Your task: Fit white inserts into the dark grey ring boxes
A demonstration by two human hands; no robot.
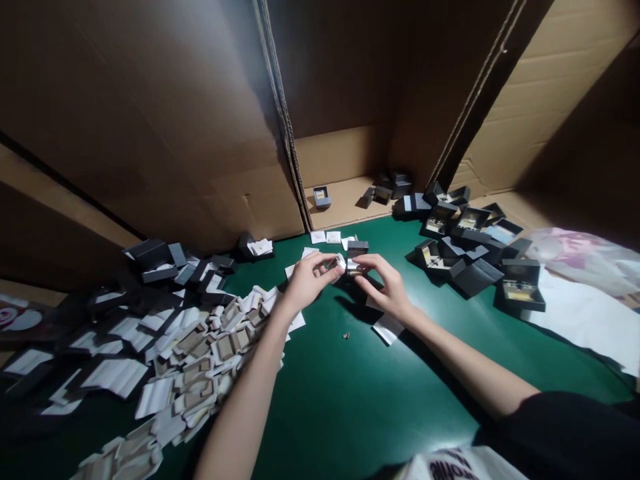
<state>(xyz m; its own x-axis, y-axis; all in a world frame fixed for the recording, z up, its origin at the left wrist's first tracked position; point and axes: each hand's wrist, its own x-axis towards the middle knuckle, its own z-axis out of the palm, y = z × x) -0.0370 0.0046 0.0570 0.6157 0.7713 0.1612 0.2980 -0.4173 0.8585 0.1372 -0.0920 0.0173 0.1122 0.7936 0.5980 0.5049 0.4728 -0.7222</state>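
Observation:
Both hands meet over the green table (350, 400). My left hand (307, 280) pinches a small white insert card (341, 262) between thumb and fingers. My right hand (387, 287) grips a small dark grey box (357, 253) from the right side, fingers curled on it. The card and the box touch each other between the two hands. A tiny brown item (345, 335) lies on the table just below the hands, and a white card (387, 328) lies under my right wrist.
A heap of white and tan insert cards (200, 353) and dark lids fills the left. Open dark boxes (470, 247) pile up at the right, beside a plastic bag (580, 257) and white paper. Cardboard walls (345, 157) stand behind.

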